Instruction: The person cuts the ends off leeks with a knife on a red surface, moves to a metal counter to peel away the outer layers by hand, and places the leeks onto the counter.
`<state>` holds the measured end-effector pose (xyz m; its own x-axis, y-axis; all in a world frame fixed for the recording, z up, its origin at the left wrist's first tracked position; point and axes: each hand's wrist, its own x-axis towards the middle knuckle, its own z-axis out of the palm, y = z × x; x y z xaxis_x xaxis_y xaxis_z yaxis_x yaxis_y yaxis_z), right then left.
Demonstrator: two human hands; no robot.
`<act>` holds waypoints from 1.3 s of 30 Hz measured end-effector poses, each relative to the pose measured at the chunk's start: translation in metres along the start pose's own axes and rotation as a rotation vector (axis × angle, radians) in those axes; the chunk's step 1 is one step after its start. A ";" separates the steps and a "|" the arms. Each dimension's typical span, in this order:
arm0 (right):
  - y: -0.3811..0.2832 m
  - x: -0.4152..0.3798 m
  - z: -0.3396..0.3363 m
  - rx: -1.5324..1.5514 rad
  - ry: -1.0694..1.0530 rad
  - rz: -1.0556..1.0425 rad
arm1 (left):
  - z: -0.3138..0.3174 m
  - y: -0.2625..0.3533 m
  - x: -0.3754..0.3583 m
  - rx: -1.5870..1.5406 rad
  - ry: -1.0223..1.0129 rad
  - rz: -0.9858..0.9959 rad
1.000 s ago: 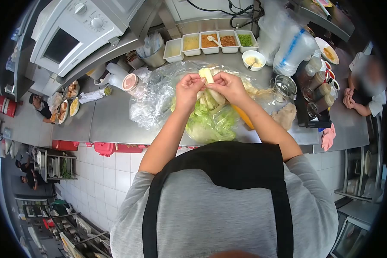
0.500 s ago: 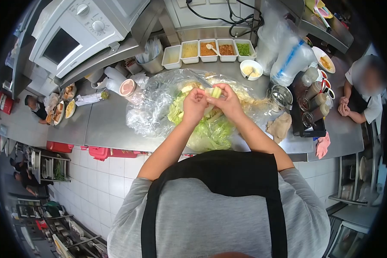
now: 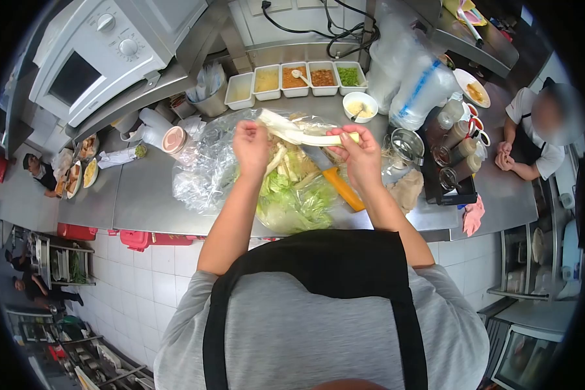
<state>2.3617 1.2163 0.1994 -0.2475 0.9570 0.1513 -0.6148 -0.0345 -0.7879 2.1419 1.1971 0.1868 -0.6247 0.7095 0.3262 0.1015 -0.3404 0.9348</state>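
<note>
While both hands grip a pale stalk (image 3: 305, 138) stretched betw. them, left hand (image 3: 251, 144) & right hand (image 3: 359, 153) hover over lettuce (image 3: 291, 195) in a plastic bag (image 3: 201, 172).

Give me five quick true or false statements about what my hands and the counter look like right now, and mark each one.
1. Both hands hold one pale cabbage strip stretched between them. True.
2. The left hand rests flat on the microwave. False: it is raised over the clear plastic bag, at the strip's end.
3. Green leaves lie in the bag below the hands. True.
4. The right hand grips a spoon. False: it pinches the strip.
5. A row of white tubs with fillings stands at the back of the steel counter. True.
</note>
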 end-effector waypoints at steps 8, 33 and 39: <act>-0.040 0.002 -0.063 0.024 0.282 0.023 | -0.061 0.047 0.050 -0.070 0.002 0.056; 0.057 -0.021 0.024 -0.290 0.143 -0.022 | -0.033 0.021 -0.058 -0.901 -0.512 -0.737; 0.080 -0.030 0.079 -0.817 -0.229 -0.402 | -0.083 0.033 -0.056 -0.510 -0.130 -0.479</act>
<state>2.2610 1.1620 0.1788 -0.3259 0.7702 0.5483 0.0087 0.5824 -0.8129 2.1160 1.0946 0.1870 -0.4091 0.9105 -0.0604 -0.5563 -0.1964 0.8075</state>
